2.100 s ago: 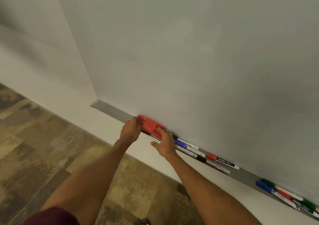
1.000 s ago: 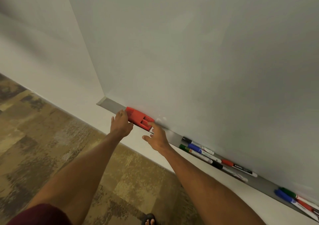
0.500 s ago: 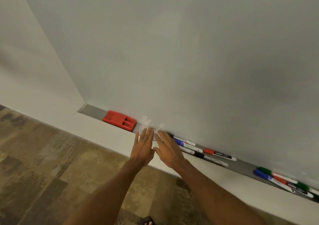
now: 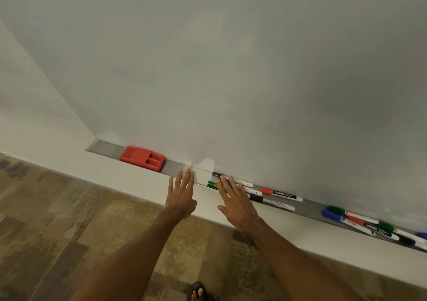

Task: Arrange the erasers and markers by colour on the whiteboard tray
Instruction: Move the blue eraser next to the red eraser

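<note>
Patchy brown carpet fills the lower left of the frame, with a sandalled foot at the bottom edge. Above it two bare forearms reach up toward the grey tray that runs along the foot of the whiteboard.

The left hand is flat and spread, grasping nothing, its fingertips at the tray's front lip over a bare stretch. The right hand is also spread and empty, its fingers lying over the near ends of the closest cluster of markers: a green cap and a black cap peek out beside the fingers, and a red-capped marker lies just past them.

Further right, near the frame's edge, sits a second mixed pile of markers in blue, green, red and black. At the tray's far upper-left end rests the red eraser, well apart from both hands.

The step in hand looks like picking one marker from the near cluster. It would go best by pinching a single barrel, probably the red one, lifting it clear rather than dragging it, since round markers roll easily off a shallow tray, then laying it beside the eraser.
</note>
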{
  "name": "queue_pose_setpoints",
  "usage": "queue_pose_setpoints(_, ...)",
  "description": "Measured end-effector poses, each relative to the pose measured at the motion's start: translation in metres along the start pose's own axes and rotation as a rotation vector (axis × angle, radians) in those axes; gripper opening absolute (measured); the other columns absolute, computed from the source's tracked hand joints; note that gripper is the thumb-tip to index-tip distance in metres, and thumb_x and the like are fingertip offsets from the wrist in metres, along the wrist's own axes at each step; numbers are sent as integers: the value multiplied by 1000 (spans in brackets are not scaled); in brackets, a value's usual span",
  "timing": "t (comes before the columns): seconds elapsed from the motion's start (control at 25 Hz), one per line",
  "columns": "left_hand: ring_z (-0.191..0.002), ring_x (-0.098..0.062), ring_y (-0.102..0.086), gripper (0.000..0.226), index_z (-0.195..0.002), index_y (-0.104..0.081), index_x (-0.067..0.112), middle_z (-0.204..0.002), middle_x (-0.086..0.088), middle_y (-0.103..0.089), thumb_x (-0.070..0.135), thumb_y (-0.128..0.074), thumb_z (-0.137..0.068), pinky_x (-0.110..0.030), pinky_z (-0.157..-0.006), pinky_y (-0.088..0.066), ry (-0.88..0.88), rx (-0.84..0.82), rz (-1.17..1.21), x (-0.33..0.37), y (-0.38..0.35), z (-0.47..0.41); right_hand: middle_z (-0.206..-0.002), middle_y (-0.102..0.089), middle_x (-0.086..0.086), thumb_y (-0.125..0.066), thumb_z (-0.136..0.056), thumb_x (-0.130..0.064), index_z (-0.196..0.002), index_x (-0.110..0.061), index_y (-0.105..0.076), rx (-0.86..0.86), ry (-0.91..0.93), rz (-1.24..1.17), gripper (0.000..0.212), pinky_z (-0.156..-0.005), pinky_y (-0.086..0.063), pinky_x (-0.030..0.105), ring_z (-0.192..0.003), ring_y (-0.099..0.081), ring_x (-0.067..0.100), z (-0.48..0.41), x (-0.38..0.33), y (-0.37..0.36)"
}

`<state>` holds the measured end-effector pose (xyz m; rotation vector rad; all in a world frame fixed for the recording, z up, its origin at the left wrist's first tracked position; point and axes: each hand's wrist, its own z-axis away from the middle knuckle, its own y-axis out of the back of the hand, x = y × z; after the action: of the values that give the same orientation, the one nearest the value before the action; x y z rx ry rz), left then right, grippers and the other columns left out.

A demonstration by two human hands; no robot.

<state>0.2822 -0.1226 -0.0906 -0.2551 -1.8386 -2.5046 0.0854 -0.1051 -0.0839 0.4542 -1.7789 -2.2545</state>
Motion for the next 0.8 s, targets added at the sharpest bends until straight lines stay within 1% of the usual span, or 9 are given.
queue_pose_setpoints(0.32,-147,-32,15,90,-151,7,8,-160,-10,14,30,-55,-89,-53,-117,5,36,-24,-35,8,3,2,-162,6,3,-42,-97,-42,-151,-18,3,-7,-2,15,75,-120,7,45,-149,8,26,36,44,-2)
queue_pose_setpoints(0.6,-147,-32,14,88,-151,5,7,-161,-10,12,28,-55,-89,-54,-118,3,75,-38,-29,22,7,4,-162,8,1,-40,-97,-44,-151,-21,6,-36,-28,15,75,-120,6,44,-149,10,25,61,79,-6)
queue_pose_setpoints(0.8,-147,-32,14,86,-151,2,8,-161,-10,11,28,-55,-89,-55,-118,2,58,-12,-33,50,7,12,-162,8,1,-39,-98,-44,-151,-23,6,-12,-29,-22,73,-120,5,45,-149,11,26,74,91,1)
